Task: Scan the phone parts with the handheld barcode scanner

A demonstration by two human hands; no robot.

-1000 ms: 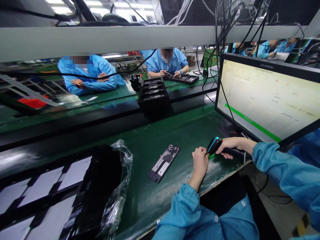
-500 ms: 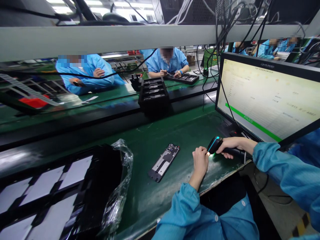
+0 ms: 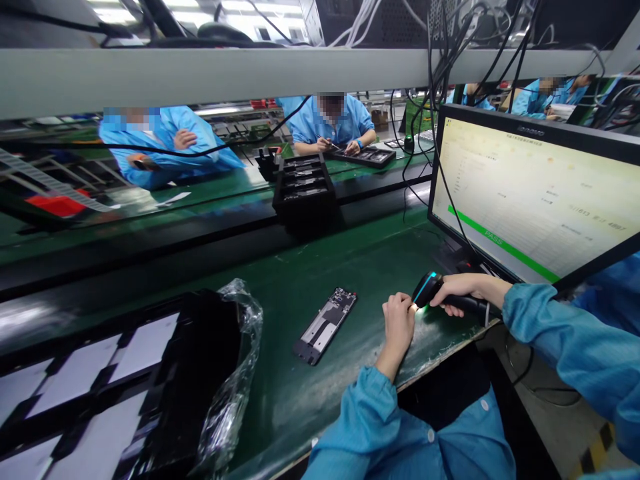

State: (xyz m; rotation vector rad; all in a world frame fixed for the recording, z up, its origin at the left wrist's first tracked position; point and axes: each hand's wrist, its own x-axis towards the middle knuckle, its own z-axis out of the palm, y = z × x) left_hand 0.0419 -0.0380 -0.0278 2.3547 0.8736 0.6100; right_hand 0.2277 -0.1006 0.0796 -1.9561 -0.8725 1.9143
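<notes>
My right hand (image 3: 453, 293) is wrapped round a black barcode scanner (image 3: 426, 288) with a glowing cyan stripe. Its head tilts down toward my left hand (image 3: 399, 317), and a bright light with a green spot shines between them. The left fingers are curled together close to the scanner's nose; whatever they pinch is hidden. To their left, an opened phone body (image 3: 326, 325) lies on the green mat (image 3: 280, 393), its circuit board and silver middle exposed. Neither hand touches it.
A black tray (image 3: 200, 360) with pale flat panels and crumpled clear plastic (image 3: 235, 380) fills the lower left. A monitor (image 3: 530, 193) showing a green PASS bar stands at right. Stacked black trays (image 3: 304, 193) sit beyond. Cables (image 3: 440, 73) hang overhead. Co-workers sit opposite.
The whole view has shifted slightly. Both hands and the scanner keep nearly the same pose, and the phone body lies in the same place.
</notes>
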